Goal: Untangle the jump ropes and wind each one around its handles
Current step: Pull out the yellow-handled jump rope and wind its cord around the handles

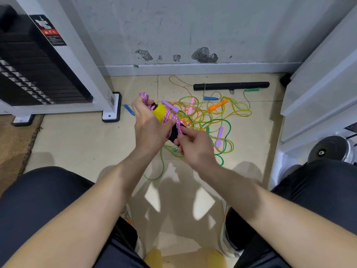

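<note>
1. Pink braided rope (167,116) sits in several turns round a yellow handle (159,112) with a black grip (173,134). The bundle is held off the floor at twelve o'clock from frame centre. I cannot tell whether it holds one handle or two.
2. Left hand (148,124): fingers curled round the upper part of the bundle. A loop of the same rope stands out of the fist at its eleven o'clock.
3. Right hand (195,147): thumb and fingers pinched at the lower end, where the rope crosses the black grip. I cannot tell whether it grips the rope alone.
4. Remaining work: a tangle (212,117) of thin yellow, green and orange cords lies on the tiled floor (77,136) at two o'clock from the hands. An orange handle (218,105), a blue handle (211,98) and a purple handle (219,137) lie in it, not yet separated.
5. Step in hand, by my judgement: finishing the winding of the first rope, with the loose loop yet to be secured.
6. Next move calls for firm tension from the left hand while the loop is tucked under a turn. The bundle should then be set down well apart from the tangle.
</note>
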